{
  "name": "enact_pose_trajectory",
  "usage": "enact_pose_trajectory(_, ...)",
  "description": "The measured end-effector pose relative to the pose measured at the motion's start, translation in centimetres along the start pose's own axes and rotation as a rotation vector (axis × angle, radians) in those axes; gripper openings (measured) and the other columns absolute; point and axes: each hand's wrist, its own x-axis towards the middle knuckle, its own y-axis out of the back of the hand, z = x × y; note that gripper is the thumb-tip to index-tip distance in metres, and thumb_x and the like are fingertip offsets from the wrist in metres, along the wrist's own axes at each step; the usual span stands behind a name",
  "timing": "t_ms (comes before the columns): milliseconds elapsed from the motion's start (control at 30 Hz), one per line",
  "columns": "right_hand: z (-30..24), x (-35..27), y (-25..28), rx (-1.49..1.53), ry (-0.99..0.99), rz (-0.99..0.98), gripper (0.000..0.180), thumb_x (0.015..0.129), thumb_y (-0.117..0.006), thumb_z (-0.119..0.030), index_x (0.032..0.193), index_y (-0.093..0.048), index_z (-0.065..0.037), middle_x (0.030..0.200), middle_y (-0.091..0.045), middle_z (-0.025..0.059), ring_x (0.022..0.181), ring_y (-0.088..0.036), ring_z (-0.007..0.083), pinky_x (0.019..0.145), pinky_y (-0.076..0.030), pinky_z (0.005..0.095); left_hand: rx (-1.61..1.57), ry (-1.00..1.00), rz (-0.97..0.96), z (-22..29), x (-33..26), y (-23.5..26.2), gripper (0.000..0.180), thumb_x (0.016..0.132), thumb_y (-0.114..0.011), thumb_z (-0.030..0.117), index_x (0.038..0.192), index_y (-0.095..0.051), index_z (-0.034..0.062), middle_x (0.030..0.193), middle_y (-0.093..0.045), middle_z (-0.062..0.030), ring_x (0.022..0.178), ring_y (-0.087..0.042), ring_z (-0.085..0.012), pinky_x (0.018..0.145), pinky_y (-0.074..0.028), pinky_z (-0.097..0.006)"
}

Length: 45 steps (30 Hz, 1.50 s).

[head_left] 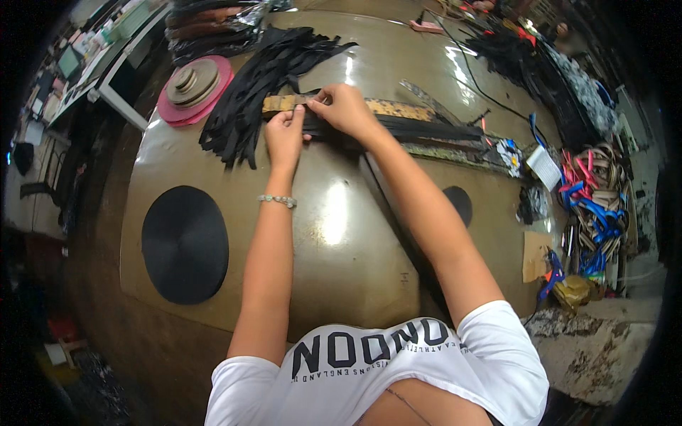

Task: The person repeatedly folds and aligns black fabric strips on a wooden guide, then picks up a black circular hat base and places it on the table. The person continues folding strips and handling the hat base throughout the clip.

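Note:
My left hand [285, 138] is closed at the left end of a worn yellow-brown bar [405, 109]. Its fingers curl around a black strap [426, 129], which runs to the right along the bar's near side. Just right of it, my right hand [346, 110] reaches over the bar, thumb and forefinger pinched near my left thumb. Whatever lies between those right fingertips is too small to make out. A thick pile of cut black straps [263, 89] lies left of and behind my hands.
A coiled black roll [185, 245] lies flat on the table's left side. Behind it are pink and beige rolls [193, 89]. A smaller black disc [458, 206] sits beyond my right forearm. Tangled colourful straps [597, 206] hang at the right edge, near a blue-handled tool [552, 273].

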Motion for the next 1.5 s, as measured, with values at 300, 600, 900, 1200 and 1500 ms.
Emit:
enact_pose_trajectory(300,11.9,-11.5,26.2,0.155,-0.555,0.171,0.032,0.073,-0.07,-0.034,0.07,-0.064,-0.002,0.058,-0.052,-0.0008,0.053,-0.046,0.0082,0.05,-0.037,0.0242,0.123,0.042,0.027,0.6,-0.1,-0.2,0.029,0.085,-0.058,0.024,0.079,-0.059,-0.0048,0.07,-0.059,-0.005,0.053,-0.052,-0.0069,0.044,-0.046,-0.02)
enact_pose_trajectory(600,23.6,-16.6,19.8,-0.172,-0.384,0.416,0.028,0.074,-0.066,-0.026,0.075,-0.061,0.001,0.066,-0.06,0.0124,0.059,-0.055,0.0192,0.059,-0.042,0.0304,0.138,0.055,0.038,0.9,-0.3,-0.4,0.027,0.086,-0.056,0.024,0.072,-0.056,0.0004,0.065,-0.056,-0.0013,0.05,-0.048,-0.0044,0.044,-0.045,-0.019)
enact_pose_trajectory(900,17.6,-15.1,21.7,-0.681,-0.603,0.453,0.029,0.075,-0.062,-0.029,0.076,-0.062,0.0,0.072,-0.061,0.0196,0.069,-0.06,0.0351,0.061,-0.045,0.0401,0.114,0.033,0.014,0.4,0.1,0.1,0.03,0.085,-0.057,0.024,0.077,-0.058,-0.0055,0.067,-0.057,-0.0051,0.051,-0.05,-0.0074,0.044,-0.047,-0.021)
enact_pose_trajectory(1200,-1.1,-1.6,3.4,0.092,0.078,0.24,0.029,0.08,-0.061,-0.027,0.078,-0.063,0.002,0.064,-0.061,0.0139,0.059,-0.058,0.0185,0.057,-0.044,0.0315,0.043,0.003,-0.019,-0.3,-0.2,0.6,0.024,0.085,-0.054,0.017,0.077,-0.056,-0.0061,0.066,-0.059,-0.0063,0.049,-0.054,-0.009,0.045,-0.046,-0.021)
enact_pose_trajectory(1500,-0.5,-1.2,-1.6,-0.039,-0.03,0.222,0.019,0.076,-0.061,-0.019,0.078,-0.064,-0.001,0.071,-0.061,0.021,0.069,-0.06,0.0377,0.064,-0.047,0.042,0.053,-0.009,0.05,0.4,-0.2,0.0,0.029,0.085,-0.058,0.023,0.078,-0.058,-0.0057,0.066,-0.061,-0.0071,0.046,-0.053,-0.0084,0.041,-0.045,-0.02)
